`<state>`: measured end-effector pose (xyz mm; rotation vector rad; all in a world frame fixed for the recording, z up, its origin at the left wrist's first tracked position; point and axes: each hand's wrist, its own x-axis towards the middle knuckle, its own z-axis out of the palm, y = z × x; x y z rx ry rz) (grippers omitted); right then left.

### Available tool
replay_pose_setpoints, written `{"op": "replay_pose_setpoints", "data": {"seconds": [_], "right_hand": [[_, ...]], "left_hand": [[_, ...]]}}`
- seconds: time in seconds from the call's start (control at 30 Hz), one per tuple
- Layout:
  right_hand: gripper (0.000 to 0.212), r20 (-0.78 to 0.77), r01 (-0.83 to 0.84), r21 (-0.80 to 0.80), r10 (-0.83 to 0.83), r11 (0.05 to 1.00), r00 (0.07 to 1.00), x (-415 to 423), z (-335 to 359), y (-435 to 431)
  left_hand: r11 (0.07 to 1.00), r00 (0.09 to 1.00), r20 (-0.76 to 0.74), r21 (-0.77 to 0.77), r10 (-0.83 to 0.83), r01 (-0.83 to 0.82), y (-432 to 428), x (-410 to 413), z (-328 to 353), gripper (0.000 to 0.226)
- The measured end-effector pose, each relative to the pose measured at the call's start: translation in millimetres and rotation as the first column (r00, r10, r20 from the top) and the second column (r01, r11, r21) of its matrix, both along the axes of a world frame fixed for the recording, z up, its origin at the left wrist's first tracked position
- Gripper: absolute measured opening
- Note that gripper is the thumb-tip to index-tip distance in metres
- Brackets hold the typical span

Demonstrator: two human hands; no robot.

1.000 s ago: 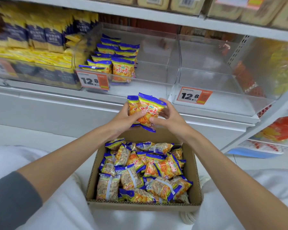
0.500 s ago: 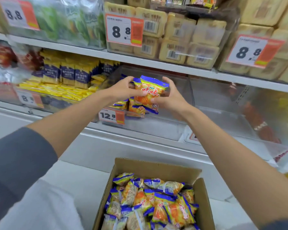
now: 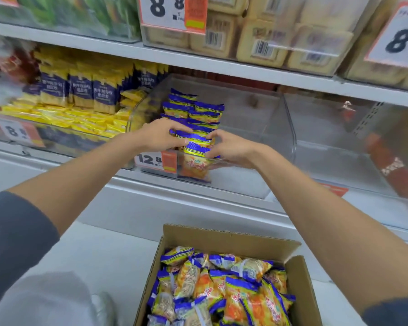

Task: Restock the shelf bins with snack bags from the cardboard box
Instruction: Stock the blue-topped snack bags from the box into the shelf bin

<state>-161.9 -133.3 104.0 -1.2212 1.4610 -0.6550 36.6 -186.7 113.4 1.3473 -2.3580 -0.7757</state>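
1. Both hands have travelled up from over the box at 6 o'clock and into the shelf. The pair of crinkly orange snack bags (image 3: 196, 140) with blue-and-yellow sealed tops, held in mid-air half a second ago, now stands inside the clear plastic shelf bin (image 3: 257, 128) near the centre of view.
2. These snack bags are upright at the very front of the bin, just behind its front wall. They are beside the white-and-orange "12.8" price tag (image 3: 156, 160), and an orange face shows through the plastic. Standing them on end, face forward, probably matches the row of matching bags (image 3: 193, 107) lined up behind them toward 12 o'clock.
3. Reaching in from 9 o'clock, the left hand (image 3: 159, 135) has its fingers curled over the blue top seams and grips the bags from that side.
4. Reaching in from 3 o'clock, the right hand (image 3: 231, 149) pinches the same seams between thumb and fingertips. Squeezing from both sides likely keeps the slippery packets together and upright until they settle.
5. Neither hand has let go, so this placing looks nearly done but not finished.
6. At 6 o'clock sits the brown cardboard box (image 3: 222, 236), flaps open, holding a loose heap of bags (image 3: 222, 290) of the same kind. Plenty of stock appears left to move.
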Motion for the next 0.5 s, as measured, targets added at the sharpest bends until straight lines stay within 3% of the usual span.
{"op": "replay_pose_setpoints", "data": {"seconds": [0.1,0.2,0.3,0.33,0.4,0.43,0.5], "right_hand": [[0.051,0.091,0.006,0.061,-0.011,0.998,0.996,0.9,0.9,-4.7],[0.048,0.008,0.019,0.007,-0.019,1.000,1.000,1.8,0.1,-1.8],[0.033,-0.062,0.070,-0.078,-0.075,0.994,0.995,14.8,5.9,5.5],[0.037,-0.127,0.066,-0.123,-0.082,0.990,0.989,18.8,7.5,6.4],[0.058,-0.396,-0.031,-0.261,-0.078,0.965,0.915,22.7,10.8,12.8],[0.062,-0.508,-0.079,-0.363,-0.126,0.928,0.852,22.5,12.1,20.0],[0.053,-0.553,-0.138,-0.586,-0.270,0.798,0.788,19.1,14.0,47.0]], "left_hand": [[0.995,0.973,0.222,-0.089,0.059,-0.040,-6.2,0.5,-6.3,0.037],[0.988,0.947,0.309,-0.147,0.084,-0.040,-4.5,-6.4,-9.2,0.041],[0.984,0.971,0.203,-0.146,0.127,-0.098,1.7,-7.8,-5.6,0.039],[0.978,0.982,0.123,-0.172,0.143,-0.121,4.3,-7.1,-4.6,0.037],[0.951,0.984,-0.063,-0.252,0.166,-0.177,15.1,-7.2,-2.1,0.033],[0.942,0.978,-0.142,-0.276,0.156,-0.190,25.5,-8.2,0.0,0.031],[0.942,0.969,-0.226,-0.292,0.098,-0.164,53.2,-12.7,1.2,0.024]]}}
